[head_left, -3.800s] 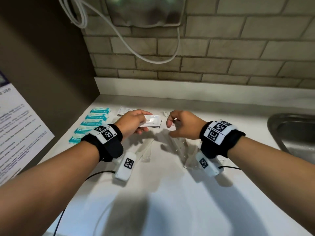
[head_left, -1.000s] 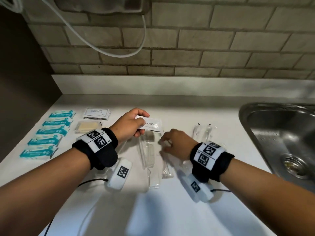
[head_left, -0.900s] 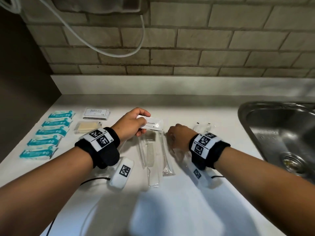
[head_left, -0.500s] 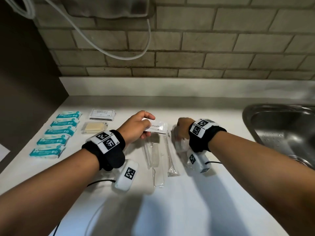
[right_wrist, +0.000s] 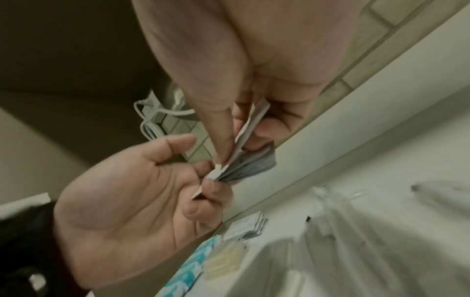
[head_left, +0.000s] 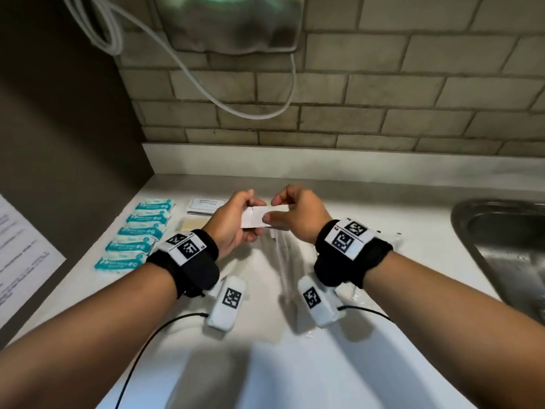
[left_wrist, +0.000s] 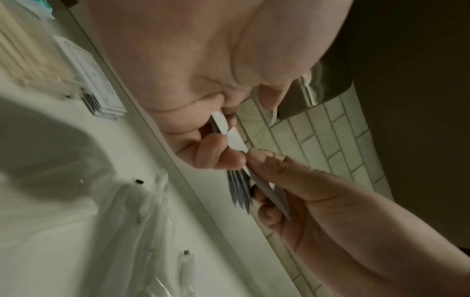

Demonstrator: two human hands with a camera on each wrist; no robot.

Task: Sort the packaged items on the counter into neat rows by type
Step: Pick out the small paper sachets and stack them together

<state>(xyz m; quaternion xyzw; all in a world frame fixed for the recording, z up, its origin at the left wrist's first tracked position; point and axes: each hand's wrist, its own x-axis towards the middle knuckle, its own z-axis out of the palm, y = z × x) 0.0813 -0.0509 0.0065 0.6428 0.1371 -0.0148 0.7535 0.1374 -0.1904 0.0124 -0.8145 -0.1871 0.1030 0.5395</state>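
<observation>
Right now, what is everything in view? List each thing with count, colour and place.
teal packets: five, teal and white, one row at counter's left.
white sachets: small stack, white, behind the tan packet.
tan packet: one, tan, right of the teal row.
clear packs: several, count unclear, transparent, on the counter under the hands.
held sachets: thin stack, white, between both hands above the counter.
counter: one, white.
sink: one, steel, far right.
paper sheet: one, white, on left wall.
left hand: grips held sachets.
right hand: pinches held sachets.
</observation>
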